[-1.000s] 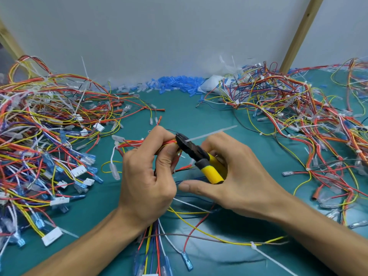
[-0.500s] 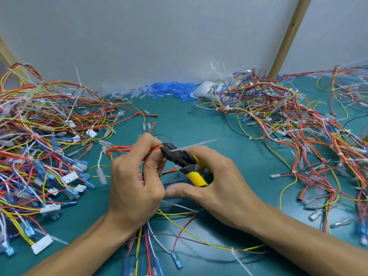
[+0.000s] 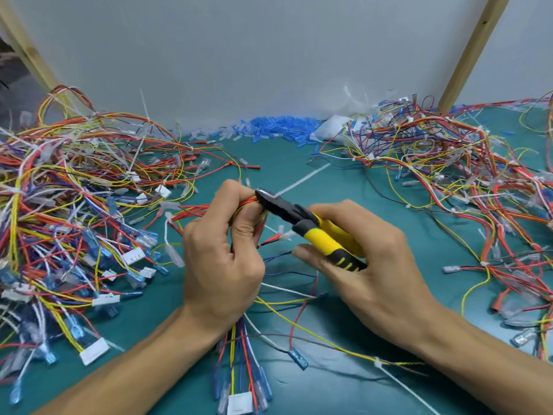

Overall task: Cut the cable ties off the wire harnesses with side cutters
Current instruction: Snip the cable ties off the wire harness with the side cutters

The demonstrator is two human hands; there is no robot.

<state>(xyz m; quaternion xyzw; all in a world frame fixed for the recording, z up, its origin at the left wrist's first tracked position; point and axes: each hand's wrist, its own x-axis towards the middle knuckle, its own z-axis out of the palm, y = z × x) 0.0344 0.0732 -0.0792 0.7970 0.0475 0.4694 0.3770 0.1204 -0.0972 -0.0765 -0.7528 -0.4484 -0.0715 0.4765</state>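
Now left hand (image 3: 221,259) grips harness (image 3: 191,212); cutters (image 3: 287,209) touching.

Left hand (image 3: 223,265): bare, centre of the frame; short, plain thumbnail.
Right hand (image 3: 380,265): bare, just right of centre.
Left forearm (image 3: 134,375): bare skin down to the lower left edge.
Right forearm (image 3: 478,351): bare skin down to the lower right edge.
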